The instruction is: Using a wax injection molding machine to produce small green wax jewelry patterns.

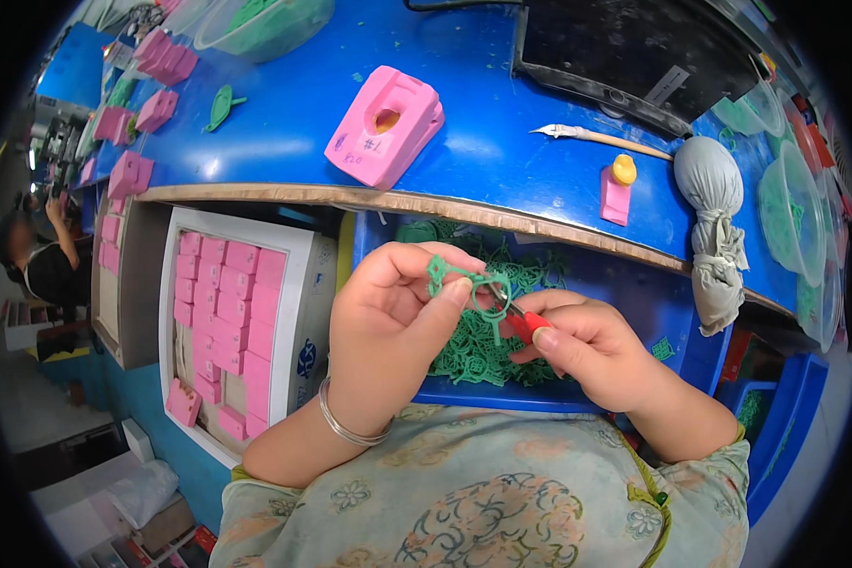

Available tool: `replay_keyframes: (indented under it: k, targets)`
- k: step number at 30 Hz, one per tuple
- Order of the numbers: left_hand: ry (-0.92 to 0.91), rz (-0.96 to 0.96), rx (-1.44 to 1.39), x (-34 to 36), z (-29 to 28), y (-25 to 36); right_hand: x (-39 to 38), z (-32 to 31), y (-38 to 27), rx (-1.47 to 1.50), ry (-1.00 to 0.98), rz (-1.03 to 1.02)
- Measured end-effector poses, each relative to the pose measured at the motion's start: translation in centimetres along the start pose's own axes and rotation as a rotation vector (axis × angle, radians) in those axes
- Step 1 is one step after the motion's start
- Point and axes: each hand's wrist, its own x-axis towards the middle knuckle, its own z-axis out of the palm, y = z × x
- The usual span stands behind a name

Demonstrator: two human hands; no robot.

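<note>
My left hand [388, 322] pinches a small green openwork piece [499, 312] with a ring in it, between thumb and fingers. Closed around the red handles of a small pair of cutters [530, 326] is my right hand [592, 348]. The cutters' metal tip meets the green piece near its ring; whether the jaws are closed I cannot tell. Below both hands sits a blue drawer [540, 399], holding a tangled heap of green scraps [473, 352].
On the blue bench [293, 114] lie a pink mould block [384, 128], a white-tipped stick [596, 138], a small pink block [615, 197] and a tied grey cloth bag [710, 180]. A white box [303, 312] of pink blocks stands left. Another person [52, 251] is at far left.
</note>
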Motion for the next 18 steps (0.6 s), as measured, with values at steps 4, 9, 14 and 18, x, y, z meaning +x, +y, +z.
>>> replay_keyframes:
  k: [4, 9, 14, 18]
  targets:
    - [0.103, -0.088, -0.047, 0.1, 0.0, 0.8, 0.1, -0.4, -0.5, -0.357, 0.014, -0.152]
    - [0.124, -0.088, -0.076, 0.4, -0.3, 1.7, 0.0, -0.7, -1.2, -0.891, 0.096, -0.049]
    - [0.128, -0.007, -0.156, 0.1, -0.4, 0.2, -0.1, -0.4, -0.3, -0.389, 0.079, -0.097]
    - [0.152, -0.01, -0.093, 0.0, 0.0, 0.1, -0.2, 0.6, -1.0, 0.142, -0.06, 0.144]
